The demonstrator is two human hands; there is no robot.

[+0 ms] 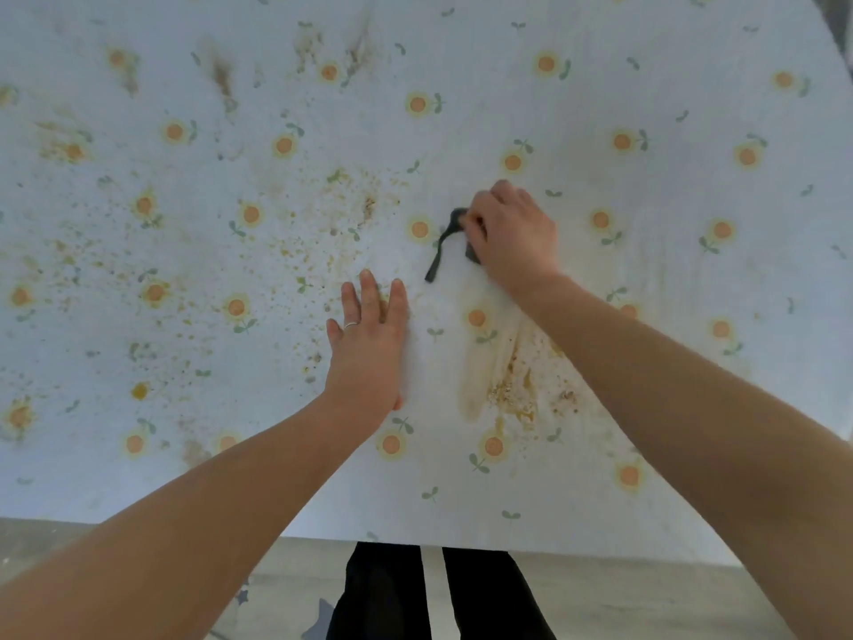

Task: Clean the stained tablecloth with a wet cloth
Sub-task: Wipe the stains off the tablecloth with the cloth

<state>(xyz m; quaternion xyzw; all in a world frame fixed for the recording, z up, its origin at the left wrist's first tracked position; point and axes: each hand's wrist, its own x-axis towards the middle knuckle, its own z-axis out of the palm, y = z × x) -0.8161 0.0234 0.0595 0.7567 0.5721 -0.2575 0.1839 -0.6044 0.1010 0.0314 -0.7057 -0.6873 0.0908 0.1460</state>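
The dark wet cloth [437, 257] sits near the middle of the flowered tablecloth [600, 76], bunched under the right hand [512, 237], whose fingers [477, 218] curl around it; only a loop and a corner show. The left hand [369, 348] lies flat just beside it, its fingers straight and close together, pinning the fabric to the desk. Wiping seems to be the step in hand. A yellow-brown smear [503, 385] lies nearer the person and speckles [286, 256] to the left; the next stroke likely needs firm pressure across these.

White tablecloth [600, 39] with orange-centred yellow flowers, green sprigs, brown-yellow stains; dark grey cloth strip [438, 254]; black trousers [383, 593].
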